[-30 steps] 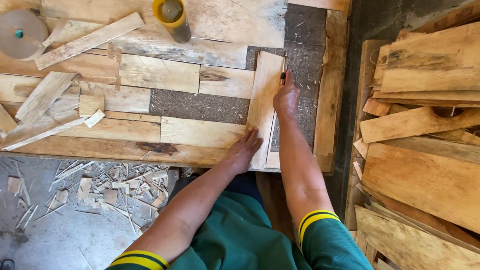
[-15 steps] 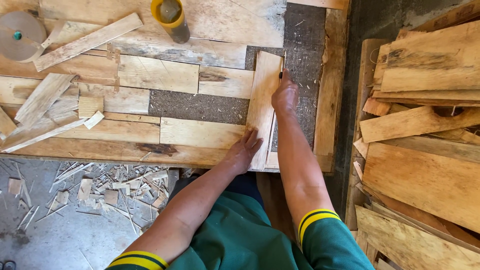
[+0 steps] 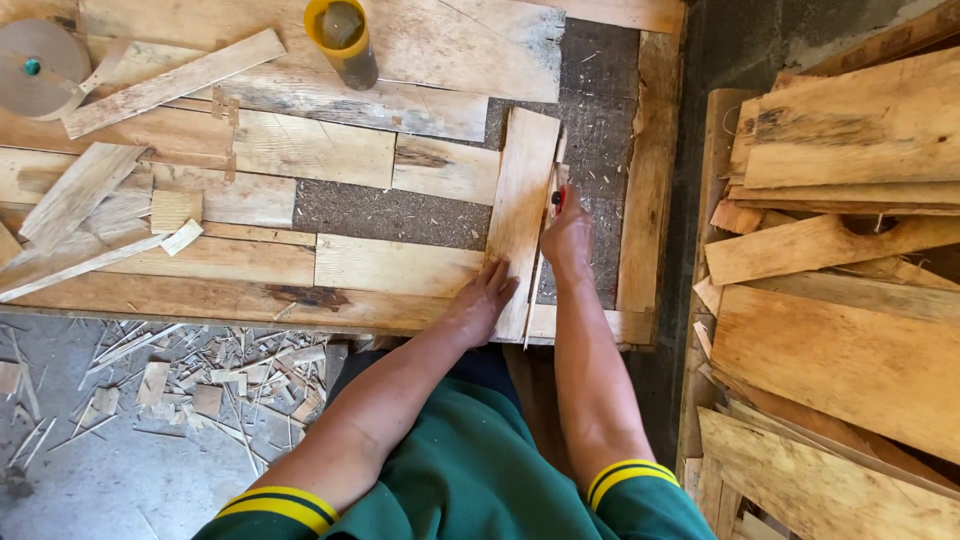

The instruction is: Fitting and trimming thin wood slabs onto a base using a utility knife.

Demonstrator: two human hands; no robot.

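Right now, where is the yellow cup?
In the head view the yellow cup stands at the top edge, left of centre, on the patchwork wood panel, right of the tape roll, well above both hands.

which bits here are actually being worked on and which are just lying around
In use:
- upright wood strip, pinned by the left hand
- red-handled tool in the right hand, at the strip's edge
- board panel underneath

Lying about:
- yellow cup
- tape roll
- stacked planks
- floor scraps
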